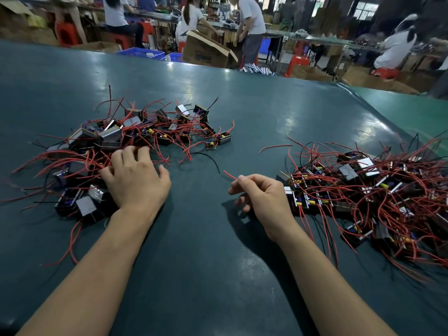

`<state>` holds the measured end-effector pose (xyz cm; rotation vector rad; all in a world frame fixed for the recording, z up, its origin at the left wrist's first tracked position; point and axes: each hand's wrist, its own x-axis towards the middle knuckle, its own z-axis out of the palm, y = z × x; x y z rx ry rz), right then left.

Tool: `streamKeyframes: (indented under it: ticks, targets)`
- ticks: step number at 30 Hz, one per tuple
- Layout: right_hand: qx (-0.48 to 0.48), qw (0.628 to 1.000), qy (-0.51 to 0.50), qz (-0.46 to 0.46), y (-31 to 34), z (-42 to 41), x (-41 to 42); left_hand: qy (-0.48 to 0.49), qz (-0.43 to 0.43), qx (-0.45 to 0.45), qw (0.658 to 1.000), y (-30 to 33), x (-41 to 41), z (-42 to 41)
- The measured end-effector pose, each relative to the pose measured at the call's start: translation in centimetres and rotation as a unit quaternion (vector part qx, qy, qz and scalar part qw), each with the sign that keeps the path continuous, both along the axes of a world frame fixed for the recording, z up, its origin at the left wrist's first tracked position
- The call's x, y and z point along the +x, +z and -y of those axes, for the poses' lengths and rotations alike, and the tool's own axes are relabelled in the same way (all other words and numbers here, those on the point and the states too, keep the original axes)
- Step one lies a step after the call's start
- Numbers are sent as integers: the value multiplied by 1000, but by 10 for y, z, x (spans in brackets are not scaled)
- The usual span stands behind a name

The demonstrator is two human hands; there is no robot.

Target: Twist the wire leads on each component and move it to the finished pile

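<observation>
Left hand (135, 180) rests with fingers spread on the left pile of wired components (116, 151), apparently selecting one. Right hand (261, 195) pinches a red wire lead (229, 175) over the green table (206, 275), beside the right pile (368, 195).

Lighting: bright, overhead; pale glare patches on the glossy dark-green table mat (242, 105). Soft shadow beneath the right hand (261, 197). Background workers motion-blurred. Wide-angle bowing at frame edges; corners smeared.
</observation>
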<state>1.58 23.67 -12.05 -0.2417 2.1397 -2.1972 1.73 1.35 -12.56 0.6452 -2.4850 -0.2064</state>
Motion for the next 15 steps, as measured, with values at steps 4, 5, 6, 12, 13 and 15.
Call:
streamKeyframes:
  ticks: [4,5,6,12,13,15]
  targets:
    - [-7,1000,4,7,1,-2,1,32,119,-24,992,-2,-8,1]
    - [-4,1000,6,9,1,-2,1,27,118,-28,992,-2,-9,1]
    - [-1,1000,8,10,1,-2,1,21,111,-25,993,-1,-9,2]
    - [14,1000,12,7,0,-2,0,-125,32,78,988,-4,-3,-7]
    - [15,1000,11,7,0,-2,0,-130,34,79,988,-4,-2,-11]
    - [16,1000,12,7,-1,-2,-1,-95,46,58,993,-3,-2,-18]
